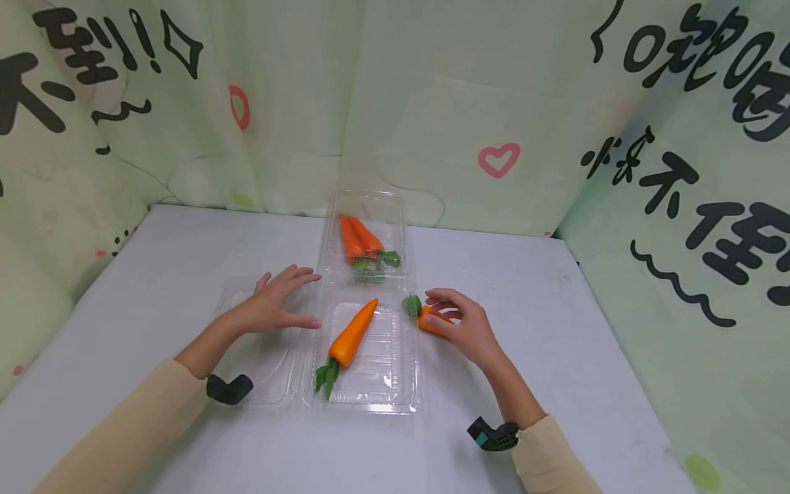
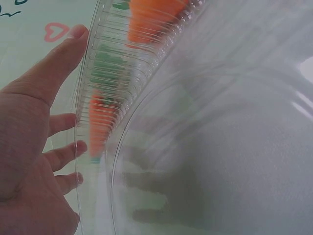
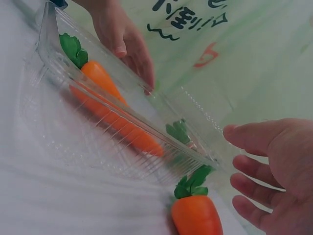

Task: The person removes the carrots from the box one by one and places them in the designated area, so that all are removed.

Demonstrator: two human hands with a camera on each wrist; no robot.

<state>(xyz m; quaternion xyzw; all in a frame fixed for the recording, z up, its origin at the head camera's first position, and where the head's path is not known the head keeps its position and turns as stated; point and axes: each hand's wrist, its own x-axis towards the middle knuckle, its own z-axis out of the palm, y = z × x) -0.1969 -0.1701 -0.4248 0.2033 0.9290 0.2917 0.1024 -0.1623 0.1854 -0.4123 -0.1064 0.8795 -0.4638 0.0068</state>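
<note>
Loose carrot [image 1: 428,320]: on the white table [image 1: 524,281], just right of the near clear container [image 1: 417,387] and partly under the right hand [image 1: 461,324] as seen from the head. Its leaves pointed left, at the container's right edge; the body ran right, beneath the fingers. Right wrist view showed a gap between the fingertips and this carrot; no grip was observed.

Second carrot [image 1: 352,337]: inside the near container, between the two hands, set diagonally. Leaves lay toward the person at the left corner; the tip pointed away and slightly right. Neither hand was on it.

Left hand [image 1: 280,302]: above the far part of a clear lid [image 1: 265,374], which lay flat at the container's left side. Fingers were extended and the thumb stood well apart from them, a wide pose, holding nothing. Thumb and fingertips pointed right, at the container's left edge; whether they touched it could not be told.

Right hand: fingers gently bent and spaced, thumb apart from them, moderately wide, holding nothing. Forearm came in from the lower right, angled to the left; the left forearm came from the lower left, angled to the right.

Directly beyond: a far clear container [image 1: 404,230] with two carrots [image 1: 353,241] side by side, leaves toward the person.
</note>
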